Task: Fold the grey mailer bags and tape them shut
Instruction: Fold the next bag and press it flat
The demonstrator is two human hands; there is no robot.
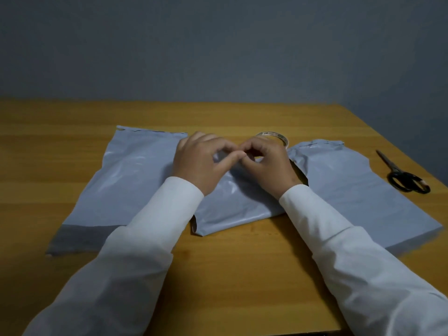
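A folded grey mailer bag (232,204) lies in the middle of the wooden table. My left hand (201,163) and my right hand (266,163) meet over its far end, fingers curled, fingertips pinching together at the bag's top edge; what lies between the fingertips is hidden. A flat grey mailer bag (121,185) lies to the left, its dark flap toward me. A stack of grey mailer bags (358,190) lies to the right. A roll of clear tape (278,138) stands just behind my right hand, partly hidden.
Black-handled scissors (402,175) lie near the table's right edge. The wooden table (242,275) has bare surface in front of the bags. A grey wall stands behind the table's far edge.
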